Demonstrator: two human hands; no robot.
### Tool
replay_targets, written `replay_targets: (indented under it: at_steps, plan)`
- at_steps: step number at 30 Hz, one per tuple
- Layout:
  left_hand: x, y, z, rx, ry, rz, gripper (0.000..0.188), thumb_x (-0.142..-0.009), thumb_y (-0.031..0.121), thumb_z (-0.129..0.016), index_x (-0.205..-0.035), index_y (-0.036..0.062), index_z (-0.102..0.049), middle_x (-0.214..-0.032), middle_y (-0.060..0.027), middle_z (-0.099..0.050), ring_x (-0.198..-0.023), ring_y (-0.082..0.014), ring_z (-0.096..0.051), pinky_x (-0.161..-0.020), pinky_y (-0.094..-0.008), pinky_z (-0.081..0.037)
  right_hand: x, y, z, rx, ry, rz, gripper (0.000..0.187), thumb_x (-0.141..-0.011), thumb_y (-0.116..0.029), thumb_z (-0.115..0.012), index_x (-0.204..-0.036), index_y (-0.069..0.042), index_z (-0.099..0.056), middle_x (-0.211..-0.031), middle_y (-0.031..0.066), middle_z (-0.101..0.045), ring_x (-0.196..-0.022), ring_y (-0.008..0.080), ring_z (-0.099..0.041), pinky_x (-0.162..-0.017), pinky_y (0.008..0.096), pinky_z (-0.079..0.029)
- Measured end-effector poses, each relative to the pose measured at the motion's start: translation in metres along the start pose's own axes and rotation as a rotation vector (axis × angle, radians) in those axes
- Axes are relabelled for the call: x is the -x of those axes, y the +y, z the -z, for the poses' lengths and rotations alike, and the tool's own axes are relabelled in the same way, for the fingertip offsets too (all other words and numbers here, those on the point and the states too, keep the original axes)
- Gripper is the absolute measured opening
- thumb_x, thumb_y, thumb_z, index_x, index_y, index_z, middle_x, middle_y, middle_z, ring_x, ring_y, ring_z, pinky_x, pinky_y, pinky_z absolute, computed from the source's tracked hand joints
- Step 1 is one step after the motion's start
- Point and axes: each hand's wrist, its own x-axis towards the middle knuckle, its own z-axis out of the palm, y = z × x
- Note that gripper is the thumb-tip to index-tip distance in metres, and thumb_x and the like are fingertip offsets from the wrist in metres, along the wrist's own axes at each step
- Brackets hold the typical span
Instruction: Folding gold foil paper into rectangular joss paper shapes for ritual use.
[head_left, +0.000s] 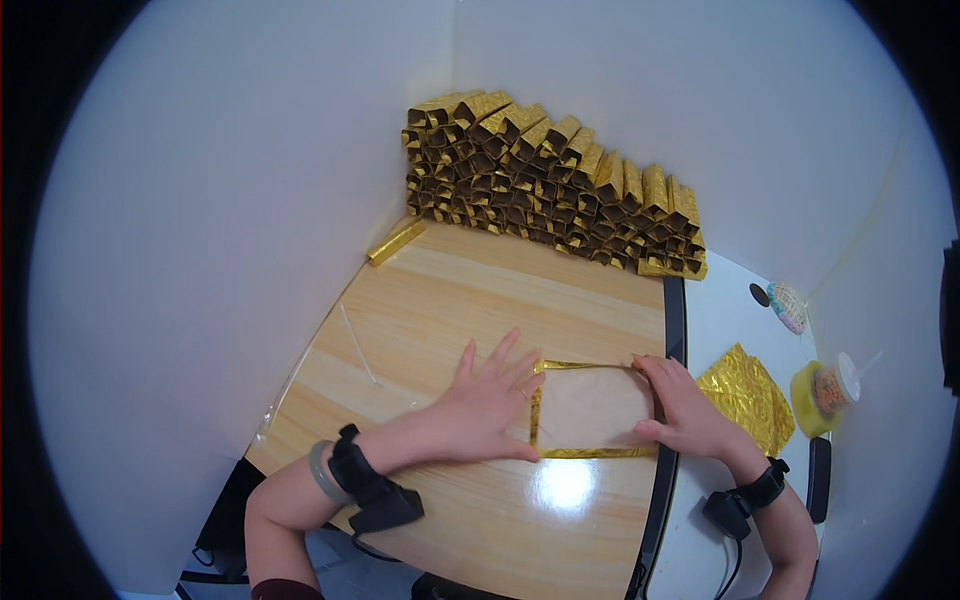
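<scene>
A pale rectangular sheet (pixel 595 408) lies flat on the wooden table, framed along its visible edges by a narrow strip of gold foil (pixel 590 453). Spread wide, my left hand (pixel 490 400) touches its left edge, fingertips toward the upper left corner and thumb near the lower left one. My right hand (pixel 685 405) rests at the right edge, fingers bent over the upper right corner and thumb held apart on the sheet. That hand hides much of the right border. Neither hand grasps anything that I can see.
Gold tubes with dark hollow ends (pixel 550 180) are stacked at the back. One gold roll (pixel 397 243) lies by the left wall, near a thin white stick (pixel 359 345). On the white surface at right are gold foil sheets (pixel 748 400) and a lidded cup (pixel 836 383).
</scene>
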Motion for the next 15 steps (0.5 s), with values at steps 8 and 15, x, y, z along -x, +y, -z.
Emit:
replay_targets:
  at_steps: [8,15]
  plan:
    - [-0.002,-0.054,0.003,0.283,-0.042,-0.139,0.079,-0.077,0.034,-0.076,-0.147,0.0255,-0.038,-0.158,-0.0149,-0.015,-0.146,-0.0419,0.003,-0.111,-0.066,-0.003,0.016,-0.027,0.004,-1.034,0.014,-0.323,0.051,-0.084,-0.011,-0.071,-0.129,-0.004,-0.049,-0.123,0.009,-0.053,-0.103,0.0184,-0.06,-0.085,0.0289,-0.05]
    - [-0.008,-0.048,0.004,0.346,0.298,-0.076,0.05,-0.074,0.016,-0.077,-0.119,0.0128,-0.054,-0.133,-0.0132,-0.044,-0.13,-0.036,-0.029,-0.106,-0.0466,-0.029,0.045,-0.029,0.0,-0.607,0.153,-0.166,0.04,-0.079,-0.008,-0.073,-0.115,-0.005,-0.057,-0.109,0.0068,-0.058,-0.1,0.0174,-0.06,-0.083,0.0315,-0.05]
